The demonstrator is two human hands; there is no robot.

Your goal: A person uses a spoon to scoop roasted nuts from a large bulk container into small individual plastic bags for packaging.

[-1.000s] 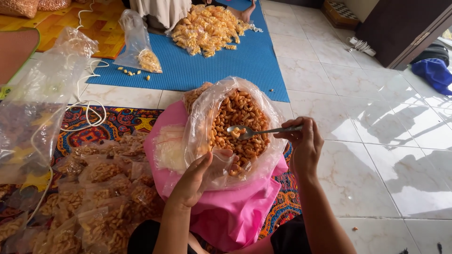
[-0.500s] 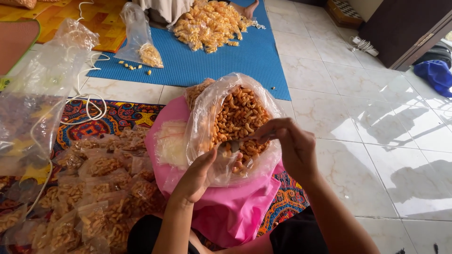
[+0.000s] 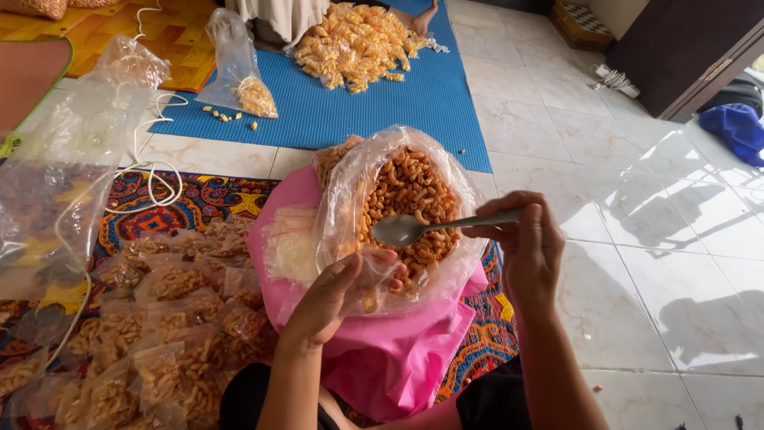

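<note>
A large clear plastic bag [image 3: 350, 183] full of orange-brown curled snacks [image 3: 410, 195] sits open on a pink cloth [image 3: 398, 358] in front of me. My right hand [image 3: 525, 247] grips the handle of a metal spoon [image 3: 406, 229], whose empty bowl hovers over the snacks. My left hand [image 3: 326, 299] pinches open a small clear plastic bag [image 3: 374, 279] with a few snacks in it, at the big bag's near edge, just below the spoon.
Several small filled snack bags [image 3: 159, 318] lie piled at my left on a patterned mat. Empty clear bags [image 3: 72, 159] and a white cord [image 3: 151, 175] lie at far left. Beyond, a blue mat [image 3: 358, 103] holds a heap of packets [image 3: 358, 40] and a partly filled bag [image 3: 243, 76].
My right hand dipped the spoon down toward the small bag, then lifted it back up; the spoon's bowl now hangs empty over the snacks. The left hand keeps holding the small bag.
</note>
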